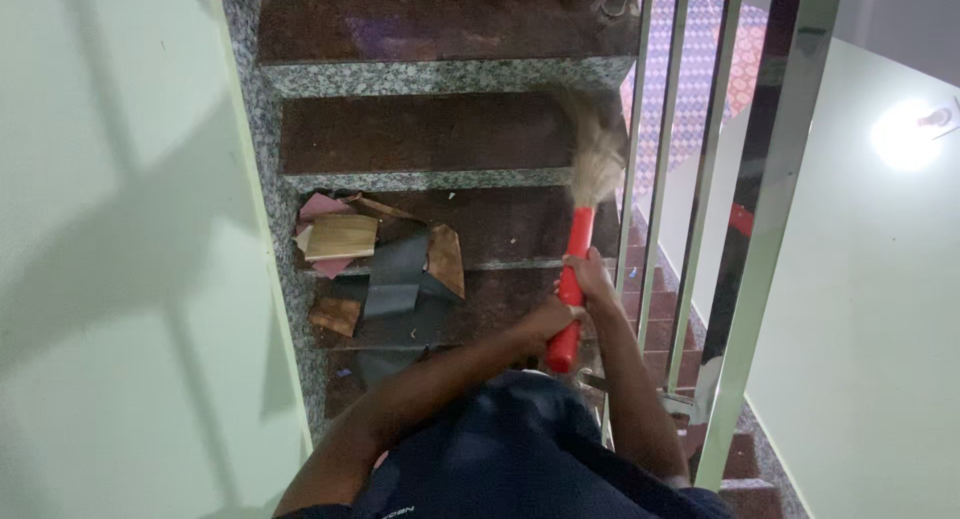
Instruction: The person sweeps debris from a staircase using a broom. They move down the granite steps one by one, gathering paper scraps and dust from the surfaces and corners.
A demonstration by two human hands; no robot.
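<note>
Both hands grip the red handle [572, 279] of a grass broom. My left hand [548, 321] wraps the lower part of the handle and my right hand [592, 277] sits just above it. The broom's pale bristle head [598, 151] is blurred and lies over a dark red stair tread [420, 131] beside the railing. A heap of scraps [385, 269] lies to the left of the hands, made of flat brown and pink pieces and a dark grey sheet spread over two steps.
A pale green wall [120, 249] bounds the stairs on the left. A steel railing [770, 209] with vertical bars runs along the right, with a lower flight of steps [740, 459] beyond it. Grey speckled stone edges [440, 77] front each step. A wall lamp [905, 134] glows at the right.
</note>
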